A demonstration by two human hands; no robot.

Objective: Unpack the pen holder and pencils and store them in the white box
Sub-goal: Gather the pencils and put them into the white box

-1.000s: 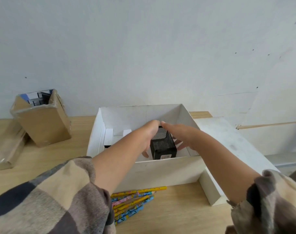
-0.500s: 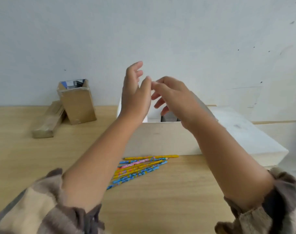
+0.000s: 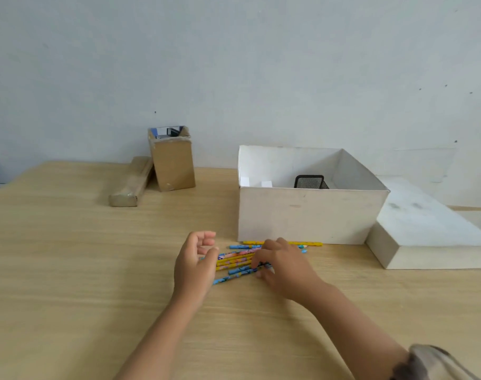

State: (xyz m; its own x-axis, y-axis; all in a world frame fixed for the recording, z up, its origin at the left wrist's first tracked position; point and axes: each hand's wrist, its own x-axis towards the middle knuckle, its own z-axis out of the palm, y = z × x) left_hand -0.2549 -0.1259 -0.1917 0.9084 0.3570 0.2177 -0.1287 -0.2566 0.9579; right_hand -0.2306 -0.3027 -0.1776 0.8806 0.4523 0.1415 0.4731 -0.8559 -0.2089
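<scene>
Pencils (image 3: 238, 261) under right hand (image 3: 283, 267), tabletop

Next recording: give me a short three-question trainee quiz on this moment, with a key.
1. True or false: the black mesh pen holder stands inside the white box.
2. Where do the pencils lie? A) in the box B) on the table in front of it C) in the cardboard carton
3. Fill in: the box lid rests to the box's ____.

Key: 1 true; 2 B; 3 right. Left hand and right hand are at the pencils.
</scene>
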